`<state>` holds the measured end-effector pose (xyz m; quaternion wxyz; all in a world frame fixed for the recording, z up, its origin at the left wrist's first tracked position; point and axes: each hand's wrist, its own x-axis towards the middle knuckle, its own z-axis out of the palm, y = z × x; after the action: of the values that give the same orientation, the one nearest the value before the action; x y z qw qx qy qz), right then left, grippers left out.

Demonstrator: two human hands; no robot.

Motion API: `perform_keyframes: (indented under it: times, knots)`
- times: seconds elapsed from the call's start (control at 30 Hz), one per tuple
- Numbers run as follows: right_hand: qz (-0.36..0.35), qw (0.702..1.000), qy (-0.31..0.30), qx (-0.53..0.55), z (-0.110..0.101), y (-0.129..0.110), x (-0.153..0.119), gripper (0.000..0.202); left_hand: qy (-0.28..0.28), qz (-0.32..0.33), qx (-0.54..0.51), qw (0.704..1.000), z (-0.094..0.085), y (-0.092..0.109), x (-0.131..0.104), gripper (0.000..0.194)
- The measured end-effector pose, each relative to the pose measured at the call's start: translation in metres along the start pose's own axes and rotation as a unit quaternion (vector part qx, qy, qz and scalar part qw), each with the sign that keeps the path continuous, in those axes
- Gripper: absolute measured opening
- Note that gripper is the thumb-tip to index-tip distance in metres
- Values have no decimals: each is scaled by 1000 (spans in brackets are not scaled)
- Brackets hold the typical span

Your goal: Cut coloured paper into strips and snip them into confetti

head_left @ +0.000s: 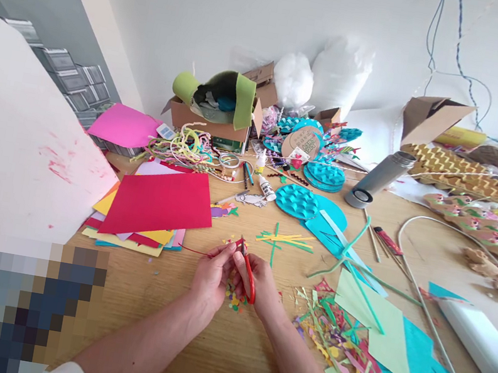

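Near the middle of the wooden table, my right hand [257, 280] is closed on red-handled scissors [251, 287], their dark blades pointing away from me. My left hand [214, 271] touches it on the left, fingers pinched on a thin red paper strip [193, 250] that trails out leftward. The strip's other end lies close to the blades; whether they touch it is too small to tell. Small colored paper bits [235, 302] lie beneath my hands. Yellow and green strips [285, 240] cross each other just beyond my right hand.
Red sheets [160, 202] top a paper stack at left. Colored scraps [337, 341] and green and blue sheets [395, 338] spread at right. Glue bottles [266, 188], blue scalloped discs [297, 201] and a metal flask [383, 174] stand or lie farther back. A white cable [425, 292] curves along the right.
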<state>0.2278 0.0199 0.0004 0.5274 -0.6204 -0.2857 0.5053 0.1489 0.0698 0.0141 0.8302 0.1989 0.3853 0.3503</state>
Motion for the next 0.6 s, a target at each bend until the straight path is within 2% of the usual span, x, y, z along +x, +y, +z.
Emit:
perform_keyframes:
  times: [0.43, 0.6]
  knots:
    - [15, 1000, 10, -3, -1, 3, 2, 53, 3, 16, -2, 1000, -2, -3, 2, 21]
    - [24, 999, 18, -13, -2, 3, 1, 53, 8, 57, 2, 998, -2, 2, 4, 16]
